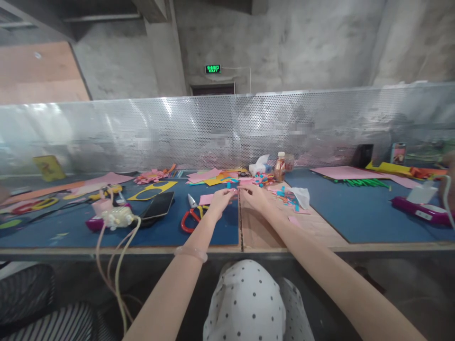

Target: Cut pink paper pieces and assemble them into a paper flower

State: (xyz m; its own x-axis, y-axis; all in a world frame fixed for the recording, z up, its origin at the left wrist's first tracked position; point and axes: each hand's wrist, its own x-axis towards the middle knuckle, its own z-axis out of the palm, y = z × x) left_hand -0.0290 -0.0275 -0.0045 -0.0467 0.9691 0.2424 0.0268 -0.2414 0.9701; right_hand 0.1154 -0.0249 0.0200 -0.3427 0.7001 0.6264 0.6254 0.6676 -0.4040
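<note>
Over the middle of the table, my left hand (222, 201) and my right hand (255, 196) come close together at the fingertips. Both have their fingers pinched, and whatever is between them is too small to make out. Left of my left hand lie scissors (191, 220) with red and yellow handles, and a small pink paper piece (206, 199). Just beyond the fingers is a pile of pink, blue and orange paper shapes (262, 179). Blue paper strips (293, 202) and a crumpled white tissue (302, 197) lie to the right of my right hand.
A black phone (160, 205), a power strip with plugs and cables (119, 217), and a yellow sheet with round cutouts (152, 190) are on the left. A bottle (280, 167) stands behind. Rightward are pink sheets (350, 173) and a purple power strip (423, 211) near another person's hand.
</note>
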